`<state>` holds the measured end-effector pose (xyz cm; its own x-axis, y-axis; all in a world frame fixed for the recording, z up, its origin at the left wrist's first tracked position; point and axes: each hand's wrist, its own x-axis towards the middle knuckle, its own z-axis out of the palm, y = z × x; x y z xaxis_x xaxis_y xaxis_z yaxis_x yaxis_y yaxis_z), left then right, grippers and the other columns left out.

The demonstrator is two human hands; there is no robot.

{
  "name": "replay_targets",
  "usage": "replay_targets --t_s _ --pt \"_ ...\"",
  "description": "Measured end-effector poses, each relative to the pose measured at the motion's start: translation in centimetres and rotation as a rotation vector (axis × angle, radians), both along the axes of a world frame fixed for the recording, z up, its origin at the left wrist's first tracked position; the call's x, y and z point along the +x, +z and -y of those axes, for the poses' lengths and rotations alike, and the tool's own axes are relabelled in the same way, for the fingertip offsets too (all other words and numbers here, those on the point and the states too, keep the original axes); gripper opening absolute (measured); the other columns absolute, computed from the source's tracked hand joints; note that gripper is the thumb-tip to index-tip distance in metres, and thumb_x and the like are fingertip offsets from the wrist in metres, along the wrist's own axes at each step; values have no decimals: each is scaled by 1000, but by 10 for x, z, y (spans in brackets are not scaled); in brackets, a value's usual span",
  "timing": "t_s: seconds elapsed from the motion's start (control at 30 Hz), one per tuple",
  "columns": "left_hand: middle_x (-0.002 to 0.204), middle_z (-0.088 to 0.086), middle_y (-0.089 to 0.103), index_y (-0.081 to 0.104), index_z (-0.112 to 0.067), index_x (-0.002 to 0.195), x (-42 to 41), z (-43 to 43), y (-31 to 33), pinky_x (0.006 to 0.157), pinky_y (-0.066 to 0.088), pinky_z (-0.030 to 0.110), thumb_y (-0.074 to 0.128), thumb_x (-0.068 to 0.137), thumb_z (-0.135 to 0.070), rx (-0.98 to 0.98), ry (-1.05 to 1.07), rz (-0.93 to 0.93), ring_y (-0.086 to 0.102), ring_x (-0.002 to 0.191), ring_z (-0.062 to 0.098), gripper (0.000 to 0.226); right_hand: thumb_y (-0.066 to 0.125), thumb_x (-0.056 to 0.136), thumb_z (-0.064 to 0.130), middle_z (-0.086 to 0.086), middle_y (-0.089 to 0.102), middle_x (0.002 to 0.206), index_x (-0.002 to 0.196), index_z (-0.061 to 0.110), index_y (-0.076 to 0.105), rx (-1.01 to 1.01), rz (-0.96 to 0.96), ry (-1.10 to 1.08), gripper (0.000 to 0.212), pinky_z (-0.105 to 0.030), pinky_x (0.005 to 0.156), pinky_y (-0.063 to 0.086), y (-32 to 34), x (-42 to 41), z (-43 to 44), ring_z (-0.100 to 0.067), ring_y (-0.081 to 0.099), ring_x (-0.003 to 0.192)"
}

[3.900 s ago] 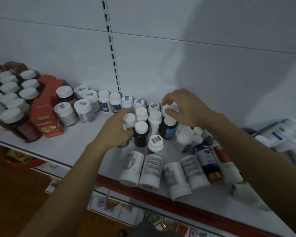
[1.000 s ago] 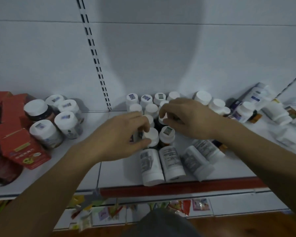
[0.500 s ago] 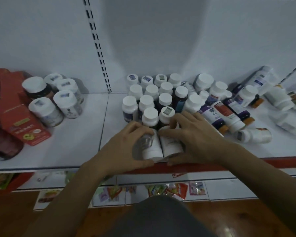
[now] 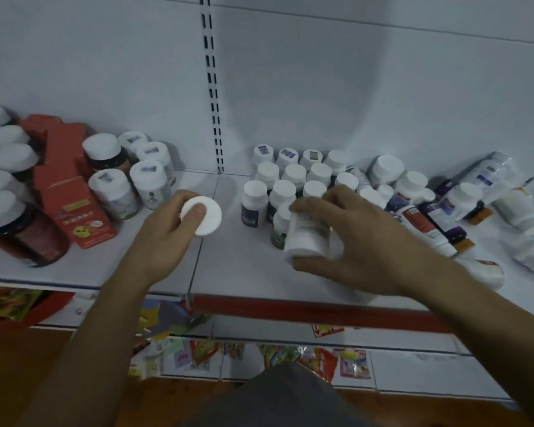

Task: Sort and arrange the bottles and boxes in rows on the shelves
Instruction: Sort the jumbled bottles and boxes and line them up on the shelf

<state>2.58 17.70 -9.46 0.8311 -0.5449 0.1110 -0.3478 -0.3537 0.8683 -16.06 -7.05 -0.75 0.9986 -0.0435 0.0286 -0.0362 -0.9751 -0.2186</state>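
My left hand (image 4: 164, 238) grips a white bottle (image 4: 208, 218) over the shelf (image 4: 238, 272), its round end facing me, left of the standing group. My right hand (image 4: 358, 245) holds another white labelled bottle (image 4: 305, 234), tilted, just in front of the upright white-capped bottles (image 4: 293, 177) standing in rows at the middle back. To the right, several bottles (image 4: 426, 220) lie on their sides in a loose heap. Red boxes (image 4: 71, 192) and bigger white-capped jars (image 4: 117, 189) stand at the left.
The white back wall has a slotted upright (image 4: 211, 87) behind the shelf. A red strip (image 4: 290, 306) runs along the shelf's front edge. Below it, a lower shelf holds colourful packets (image 4: 278, 355). Dark brown jars (image 4: 16, 223) stand at the far left.
Both hands have lifted the two lying bottles from the shelf's front edge. The left hand moved left with its bottle; the right hand raised its bottle toward the standing rows.
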Motion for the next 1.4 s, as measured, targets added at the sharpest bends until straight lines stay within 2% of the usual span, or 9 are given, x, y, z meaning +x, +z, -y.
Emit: replay_targets --t_s 0.23,0.37,0.57,0.73,0.87,1.07,1.23,1.3,1.4 --pt "129 -5 58 52 -27 133 6 -18 -9 98 44 42 39 104 -55 -36 381 -75 55 117 23 42 78 83 47 -3 59 115 138 30 42 293 135 161 67 -31 78 46 16 131 -5 1 57 81" --pt "125 1 61 50 -31 121 11 -17 -18 88 56 55 39 88 -77 -60 445 -83 62 109 29 57 80 84 33 -3 59 119 130 23 51 355 26 214 55 -23 74 51 7 196 -28 -17 62 89" --pt "117 6 67 58 -20 126 11 -11 -18 46 48 16 47 103 -49 -263 571 -225 70 87 28 38 64 95 20 -6 54 124 130 18 58 328 -279 200 36 -39 75 62 -18 257 -63 -29 69 91" --pt "118 -6 67 53 -31 135 4 -9 -18 53 50 15 53 102 -46 -369 589 -280 72 90 20 36 54 98 15 -11 55 134 139 17 48 390 -94 71 42 -33 75 51 -33 274 -76 -31 64 103" --pt "126 -10 61 43 -41 136 -4 -11 -24 75 56 28 60 96 -44 -416 600 -281 73 97 18 44 51 98 13 -15 54 133 148 14 37 356 -47 32 51 -28 63 41 -33 269 -71 -22 55 90" --pt "142 -13 52 39 -65 130 -2 -19 -39 107 48 53 60 78 -46 -365 615 -216 59 126 23 59 58 95 17 -14 52 130 139 19 48 243 76 130 45 -32 86 40 -20 237 -53 -26 55 109" --pt "142 -8 34 31 -28 153 -21 -11 -34 110 45 49 62 87 -12 -335 689 -156 49 129 22 75 60 95 22 -7 58 117 130 22 56 169 178 188 35 -35 89 48 4 198 -34 -19 57 99" --pt "140 -2 31 33 -21 150 -30 -6 -35 97 53 48 60 87 -8 -314 748 -102 56 116 33 70 60 95 23 -4 58 118 128 23 58 159 213 174 33 -33 90 47 12 181 -25 -16 55 101" --pt "134 5 33 41 -14 137 -49 7 -33 79 55 35 59 89 0 -296 778 19 60 97 25 53 60 95 22 -3 59 116 126 21 59 150 260 137 30 -31 87 47 17 150 -4 -16 57 99"
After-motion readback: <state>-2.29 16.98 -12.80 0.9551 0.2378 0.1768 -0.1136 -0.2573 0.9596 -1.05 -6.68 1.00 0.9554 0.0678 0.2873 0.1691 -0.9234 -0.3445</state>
